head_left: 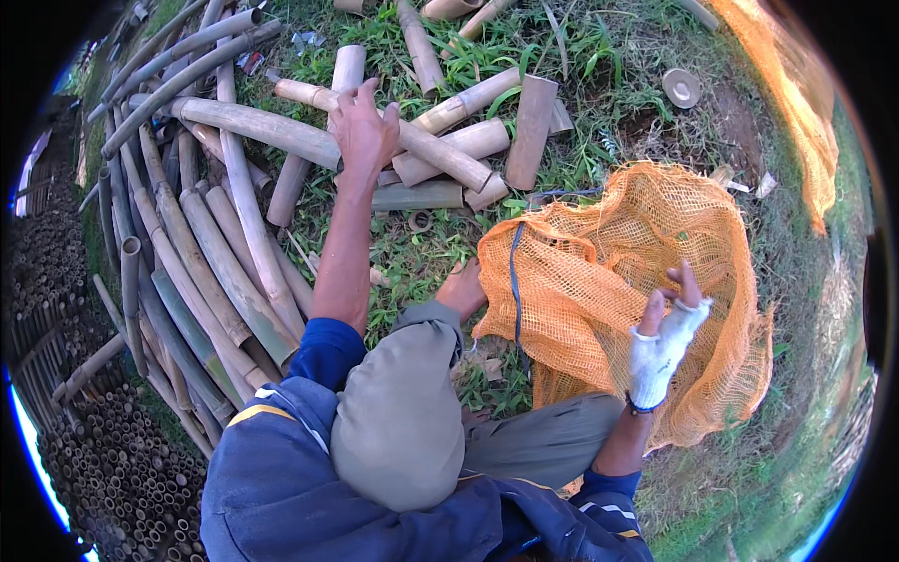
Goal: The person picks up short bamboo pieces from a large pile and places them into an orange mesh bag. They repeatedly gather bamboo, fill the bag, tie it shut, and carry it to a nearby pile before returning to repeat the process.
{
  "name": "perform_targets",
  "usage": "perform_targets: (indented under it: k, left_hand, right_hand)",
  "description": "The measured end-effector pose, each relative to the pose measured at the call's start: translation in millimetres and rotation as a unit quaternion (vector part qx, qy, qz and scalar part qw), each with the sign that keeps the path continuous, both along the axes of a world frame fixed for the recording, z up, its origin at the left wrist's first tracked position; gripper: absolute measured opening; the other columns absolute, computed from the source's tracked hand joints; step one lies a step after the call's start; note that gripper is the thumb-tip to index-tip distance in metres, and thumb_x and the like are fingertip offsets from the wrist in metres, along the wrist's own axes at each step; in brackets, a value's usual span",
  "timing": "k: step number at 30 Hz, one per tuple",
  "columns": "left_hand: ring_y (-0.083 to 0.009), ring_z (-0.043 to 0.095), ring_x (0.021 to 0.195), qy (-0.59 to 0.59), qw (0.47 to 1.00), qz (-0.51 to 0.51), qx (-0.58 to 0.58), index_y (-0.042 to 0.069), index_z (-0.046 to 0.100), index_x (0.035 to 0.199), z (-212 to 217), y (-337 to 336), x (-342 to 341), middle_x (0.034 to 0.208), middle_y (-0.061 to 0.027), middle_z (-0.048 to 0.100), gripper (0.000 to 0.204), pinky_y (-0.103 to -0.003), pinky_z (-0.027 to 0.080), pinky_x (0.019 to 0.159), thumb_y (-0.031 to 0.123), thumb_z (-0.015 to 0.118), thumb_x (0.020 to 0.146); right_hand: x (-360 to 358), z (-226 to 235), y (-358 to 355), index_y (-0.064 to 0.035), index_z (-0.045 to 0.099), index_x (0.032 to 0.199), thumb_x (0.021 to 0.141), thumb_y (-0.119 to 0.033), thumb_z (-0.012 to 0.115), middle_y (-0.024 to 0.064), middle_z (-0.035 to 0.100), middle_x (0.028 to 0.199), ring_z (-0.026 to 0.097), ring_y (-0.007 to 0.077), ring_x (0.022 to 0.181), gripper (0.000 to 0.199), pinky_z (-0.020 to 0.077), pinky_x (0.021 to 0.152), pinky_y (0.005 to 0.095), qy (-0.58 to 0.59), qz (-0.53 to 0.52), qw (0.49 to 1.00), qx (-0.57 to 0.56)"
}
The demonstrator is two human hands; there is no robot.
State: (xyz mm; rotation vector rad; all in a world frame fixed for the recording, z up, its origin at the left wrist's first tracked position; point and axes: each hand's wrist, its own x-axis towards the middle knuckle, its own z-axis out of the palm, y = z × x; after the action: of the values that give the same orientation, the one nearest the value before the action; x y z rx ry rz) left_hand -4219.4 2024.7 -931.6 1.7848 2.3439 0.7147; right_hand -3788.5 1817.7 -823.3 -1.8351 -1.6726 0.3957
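My bare left hand (pixel 365 131) is over a cut bamboo piece (pixel 440 155) lying slantwise on the grass. Its fingers are stretched apart, and whether they touch the bamboo I cannot tell. Next to that piece lie other short bamboo lengths, among them a thick brown one (pixel 532 131) and a pale one (pixel 454 150). My right hand (pixel 667 342), in a white glove with bare fingertips, is above an orange mesh sack (pixel 552 290). Its thumb and fingers are apart with nothing between them. The sack lies crumpled on the ground, with a dark cord (pixel 517 281) across its left side.
Long bamboo poles (pixel 201 253) lie piled on the left, one (pixel 253 126) reaching toward my left hand. Many cut bamboo ends (pixel 131 468) are stacked at lower left. Another orange mesh (pixel 791 103) hangs at upper right. A round disc (pixel 681 88) lies on the grass.
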Motion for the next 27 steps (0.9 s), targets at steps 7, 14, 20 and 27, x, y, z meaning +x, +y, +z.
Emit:
perform_targets:
  k: [7, 14, 20, 27]
  left_hand:
    - [-0.0343, 0.063, 0.124, -0.443, 0.875, 0.185, 0.058, -0.015, 0.039, 0.148, -84.0, 5.3, -24.6, 0.14, -0.0277, 0.058, 0.101, -0.04, 0.05, 0.111, 0.028, 0.096, 0.077]
    - [-0.0296, 0.062, 0.131, -0.579, 0.811, -0.052, 0.065, -0.008, 0.026, 0.162, 29.0, -50.8, 88.0, 0.148, -0.025, 0.054, 0.093, -0.038, 0.056, 0.105, 0.009, 0.086, 0.094]
    - [-0.0241, 0.066, 0.128, -0.468, 0.839, -0.276, -0.035, 0.002, 0.047, 0.158, 88.2, -82.7, 144.6, 0.136, -0.0185, 0.069, 0.064, -0.034, 0.058, 0.098, 0.029, 0.073, 0.106]
    - [-0.0351, 0.062, 0.129, -0.249, 0.839, -0.373, -0.307, 0.007, 0.035, 0.167, 4.1, -94.7, 194.4, 0.152, -0.025, 0.053, 0.101, -0.047, 0.056, 0.1, 0.04, 0.089, 0.089]
  right_hand:
    - [-123.2, -66.8, 112.3, 0.0003, 0.052, 0.152, 0.093, -0.029, 0.078, 0.0263, 0.063, 0.129, 0.058, 0.0444, 0.123, 0.071, 0.0466, 0.11, 0.0504, 0.068, 0.271, 0.957, -0.077]
    - [-187.2, -70.0, 158.6, 0.0073, 0.048, 0.153, 0.089, -0.062, 0.072, 0.0339, 0.059, 0.143, 0.062, 0.0463, 0.129, 0.098, 0.0494, 0.111, 0.0502, 0.164, 0.288, 0.92, -0.21]
    - [-15.6, 17.4, 92.7, -0.0002, 0.051, 0.147, 0.092, -0.046, 0.083, 0.0202, 0.066, 0.129, 0.07, 0.0305, 0.114, 0.078, 0.0558, 0.1, 0.0428, 0.209, 0.128, 0.964, -0.103]
    - [129.4, 10.3, -141.2, -0.0041, 0.052, 0.142, 0.09, -0.03, 0.087, 0.0123, 0.062, 0.121, 0.064, 0.0238, 0.117, 0.068, 0.0507, 0.105, 0.0425, 0.127, -0.102, 0.948, -0.274]
